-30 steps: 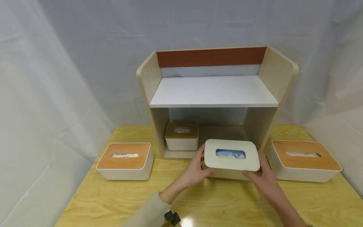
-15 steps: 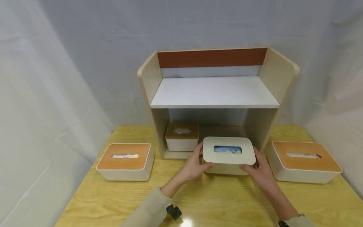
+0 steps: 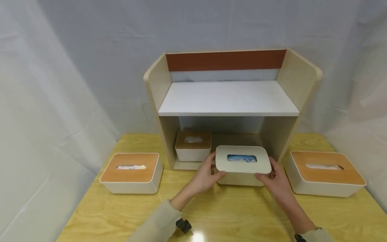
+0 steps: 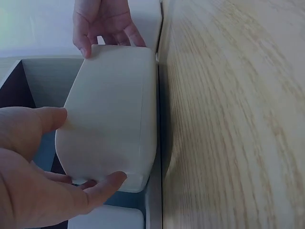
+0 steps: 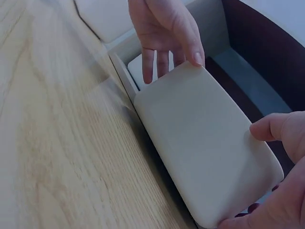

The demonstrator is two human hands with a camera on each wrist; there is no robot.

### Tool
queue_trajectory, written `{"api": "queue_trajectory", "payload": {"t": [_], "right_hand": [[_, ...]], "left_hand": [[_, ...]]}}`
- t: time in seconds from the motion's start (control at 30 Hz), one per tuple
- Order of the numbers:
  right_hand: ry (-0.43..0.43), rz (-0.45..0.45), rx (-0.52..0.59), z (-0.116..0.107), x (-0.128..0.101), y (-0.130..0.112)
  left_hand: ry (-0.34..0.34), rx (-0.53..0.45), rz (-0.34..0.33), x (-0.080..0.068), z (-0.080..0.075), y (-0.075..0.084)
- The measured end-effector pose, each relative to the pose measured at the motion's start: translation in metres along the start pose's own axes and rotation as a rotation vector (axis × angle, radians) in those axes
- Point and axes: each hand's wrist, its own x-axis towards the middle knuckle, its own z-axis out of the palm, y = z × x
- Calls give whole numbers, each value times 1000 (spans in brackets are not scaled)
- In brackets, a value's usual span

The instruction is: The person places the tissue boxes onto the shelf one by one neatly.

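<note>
Both hands hold the cream tissue box (image 3: 243, 164) by its short ends at the mouth of the wooden shelf unit (image 3: 229, 101). The left hand (image 3: 205, 174) has its thumb on the lid's edge and its fingers curled under the left end. The right hand (image 3: 276, 183) grips the right end the same way, thumb on top. In the left wrist view the left hand (image 4: 33, 171) pinches the near corner of the box (image 4: 112, 114), and in the right wrist view the right hand (image 5: 281, 181) clamps the box (image 5: 205, 143) at its end.

The box sits at the front lip of the shelf's lower bay, to the right of a small tissue box with a brown lid (image 3: 193, 145) already inside. Whether its base rests on the bay floor or is lifted slightly I cannot tell from here.

To my eye, doing this well means keeping the box level and square to the opening, with an even grip from both sides so it doesn't skew toward the small box or the right wall. The fingers under the ends look likely to catch on the lip, so they would want to slide up the sides as the base settles.

Two larger boxes with wooden lids stand on the table (image 3: 229, 215), one at the left (image 3: 131, 172) and one at the right (image 3: 325, 172), well apart from the shelf.
</note>
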Motion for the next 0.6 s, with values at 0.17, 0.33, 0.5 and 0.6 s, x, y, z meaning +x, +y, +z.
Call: {"api": "queue_trajectory", "payload": {"t": [0.17,0.33,0.5,0.6], "right_hand": [[73,13,-12,2,-7,1],[118,-13,11,6,-21,1],[99,-76,70,9,-24,2],[89,-88,44,8,-21,2]], "left_hand": [[41,39,-55,-4,5,2],[77,40,-65,-9,12,5],[97,13,-32,-12,16,7],[84,-5,-36,-12,17,8]]}}
